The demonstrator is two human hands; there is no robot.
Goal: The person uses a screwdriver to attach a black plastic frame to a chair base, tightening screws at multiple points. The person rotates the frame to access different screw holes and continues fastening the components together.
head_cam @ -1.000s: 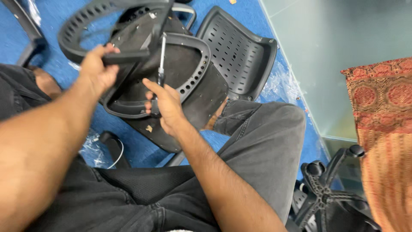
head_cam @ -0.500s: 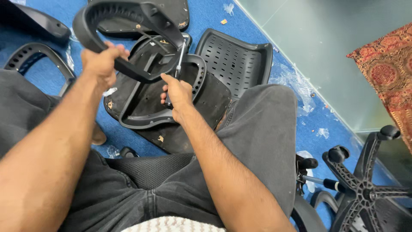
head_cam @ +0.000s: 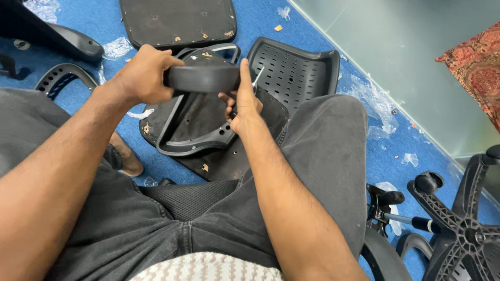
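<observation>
The left hand (head_cam: pixel 143 75) is gripping a black chair armrest (head_cam: pixel 203 78), fingers clenched around its padded left end, holding it above a black seat pan (head_cam: pixel 219 151) lying on the blue carpet (head_cam: pixel 260 21). The right hand (head_cam: pixel 242 101) is pressing against the armrest's right end while grasping a thin metal tool (head_cam: pixel 258 77). A perforated backrest (head_cam: pixel 294 67) is lying just beyond, to the right.

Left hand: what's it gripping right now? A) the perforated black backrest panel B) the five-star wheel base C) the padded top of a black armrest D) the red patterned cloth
C: the left hand wraps the end of the black armrest pad, while the right hand steadies its other end with a thin metal tool.
</observation>
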